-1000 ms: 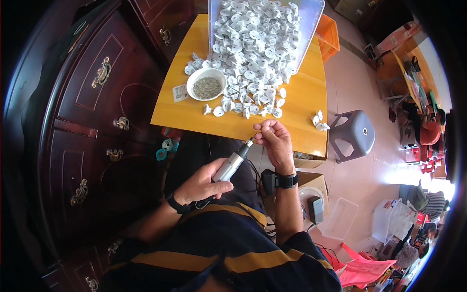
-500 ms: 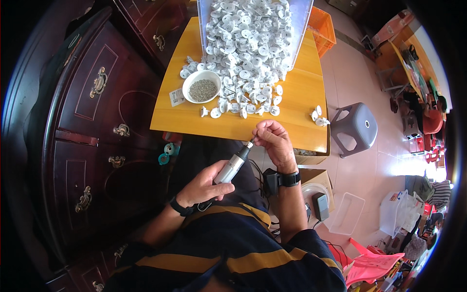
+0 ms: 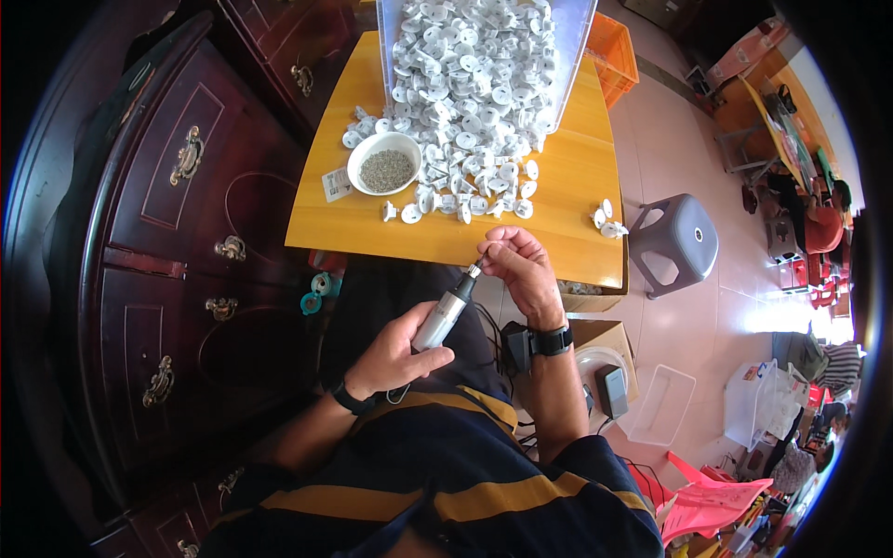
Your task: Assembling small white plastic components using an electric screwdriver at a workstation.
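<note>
My left hand (image 3: pixel 395 356) is wrapped round a silver and black electric screwdriver (image 3: pixel 442 319), which slants up toward the right. At its tip, the thumb and fingers of my right hand (image 3: pixel 523 270) are pinched together. Whatever small thing they hold, perhaps the bit's end or a screw, is too small to make out. Both hands are in front of the near edge of the yellow wooden table (image 3: pixel 312 219). On it stands a white bowl (image 3: pixel 356 177) of small metal pieces, likely screws (image 3: pixel 386 171). Beside the bowl lie many white plastic parts (image 3: pixel 465 177) with round discs.
A clear bin (image 3: pixel 569 74) tipped toward me spills the white parts across the table. A few more white parts (image 3: pixel 606 219) lie at the right edge. Dark wooden drawers (image 3: pixel 186 232) line the left. To the right stand a grey stool (image 3: pixel 684 244) and an orange crate (image 3: pixel 614 60).
My hands and the screwdriver have shifted only slightly, a little up and left at the tip. The left hand still grips the screwdriver and the right still pinches at its tip.
</note>
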A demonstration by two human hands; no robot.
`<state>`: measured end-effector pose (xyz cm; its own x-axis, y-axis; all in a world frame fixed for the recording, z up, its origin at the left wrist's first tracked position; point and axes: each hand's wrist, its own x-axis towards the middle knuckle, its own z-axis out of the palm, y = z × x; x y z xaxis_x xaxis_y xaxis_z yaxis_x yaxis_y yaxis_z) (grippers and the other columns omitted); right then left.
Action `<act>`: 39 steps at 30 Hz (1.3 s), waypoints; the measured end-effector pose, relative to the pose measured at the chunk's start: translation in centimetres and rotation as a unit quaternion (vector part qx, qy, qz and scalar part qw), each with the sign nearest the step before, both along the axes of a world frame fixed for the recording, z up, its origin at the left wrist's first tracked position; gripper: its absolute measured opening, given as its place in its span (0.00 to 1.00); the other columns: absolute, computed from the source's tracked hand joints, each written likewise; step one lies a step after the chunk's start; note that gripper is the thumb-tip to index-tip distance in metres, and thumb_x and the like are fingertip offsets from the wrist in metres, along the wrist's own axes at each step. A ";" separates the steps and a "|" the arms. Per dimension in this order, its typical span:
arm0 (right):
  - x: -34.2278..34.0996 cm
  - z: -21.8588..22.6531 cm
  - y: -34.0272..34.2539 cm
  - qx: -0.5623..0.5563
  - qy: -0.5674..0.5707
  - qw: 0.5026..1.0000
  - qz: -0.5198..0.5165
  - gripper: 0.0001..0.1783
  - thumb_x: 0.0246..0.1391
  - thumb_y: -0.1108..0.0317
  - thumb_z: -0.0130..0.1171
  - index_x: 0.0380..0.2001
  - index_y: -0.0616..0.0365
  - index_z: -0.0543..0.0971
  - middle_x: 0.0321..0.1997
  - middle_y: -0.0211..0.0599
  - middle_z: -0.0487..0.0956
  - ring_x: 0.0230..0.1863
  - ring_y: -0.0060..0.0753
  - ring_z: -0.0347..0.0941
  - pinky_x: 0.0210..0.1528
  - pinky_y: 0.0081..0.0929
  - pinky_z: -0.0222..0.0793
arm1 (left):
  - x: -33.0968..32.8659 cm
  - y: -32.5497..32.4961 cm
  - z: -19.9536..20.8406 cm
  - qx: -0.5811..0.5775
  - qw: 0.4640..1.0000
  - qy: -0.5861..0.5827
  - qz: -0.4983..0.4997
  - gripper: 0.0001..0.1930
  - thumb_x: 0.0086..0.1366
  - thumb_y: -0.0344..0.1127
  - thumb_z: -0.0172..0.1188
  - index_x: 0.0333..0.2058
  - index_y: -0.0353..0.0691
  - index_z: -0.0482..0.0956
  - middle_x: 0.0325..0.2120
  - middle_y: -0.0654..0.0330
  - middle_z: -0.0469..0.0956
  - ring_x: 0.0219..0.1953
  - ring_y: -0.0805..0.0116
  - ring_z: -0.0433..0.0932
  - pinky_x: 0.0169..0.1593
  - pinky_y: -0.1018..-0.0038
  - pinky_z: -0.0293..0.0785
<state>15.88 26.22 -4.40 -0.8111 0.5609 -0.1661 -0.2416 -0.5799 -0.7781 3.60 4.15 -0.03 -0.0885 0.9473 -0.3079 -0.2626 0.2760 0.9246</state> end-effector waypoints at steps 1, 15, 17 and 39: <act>-0.1 0.0 0.0 -0.004 -0.013 1.000 0.001 0.06 0.61 0.74 0.60 0.42 0.57 0.79 0.38 0.33 0.84 0.35 0.21 0.80 0.41 0.19 0.77 | 0.1 -0.1 -0.5 0.022 0.995 0.094 0.006 0.31 0.64 0.38 0.66 0.61 0.34 0.64 0.32 0.59 0.77 0.28 0.73 0.78 0.35 0.76 0.74; 0.2 -0.3 0.3 0.002 0.001 1.000 0.025 0.06 0.61 0.75 0.60 0.41 0.59 0.80 0.38 0.34 0.84 0.36 0.22 0.81 0.42 0.19 0.78 | -0.8 -0.5 -0.1 -0.006 1.000 0.003 -0.016 0.30 0.65 0.40 0.65 0.60 0.36 0.65 0.29 0.60 0.77 0.27 0.71 0.79 0.34 0.77 0.76; 0.1 -0.2 0.2 0.003 0.031 0.999 0.024 0.06 0.61 0.76 0.60 0.42 0.60 0.79 0.38 0.35 0.84 0.37 0.24 0.81 0.43 0.20 0.79 | -1.3 -0.4 -0.6 0.012 0.993 -0.111 -0.036 0.32 0.65 0.41 0.65 0.61 0.33 0.62 0.27 0.63 0.73 0.22 0.79 0.72 0.27 0.82 0.70; 0.8 0.8 2.4 0.202 -0.148 0.962 -0.106 0.17 0.60 0.69 0.62 0.52 0.58 0.77 0.45 0.35 0.83 0.38 0.25 0.80 0.40 0.23 0.75 | -1.7 -0.6 -1.0 0.043 0.995 -0.083 -0.020 0.30 0.67 0.38 0.64 0.60 0.34 0.61 0.27 0.63 0.74 0.23 0.79 0.73 0.28 0.81 0.70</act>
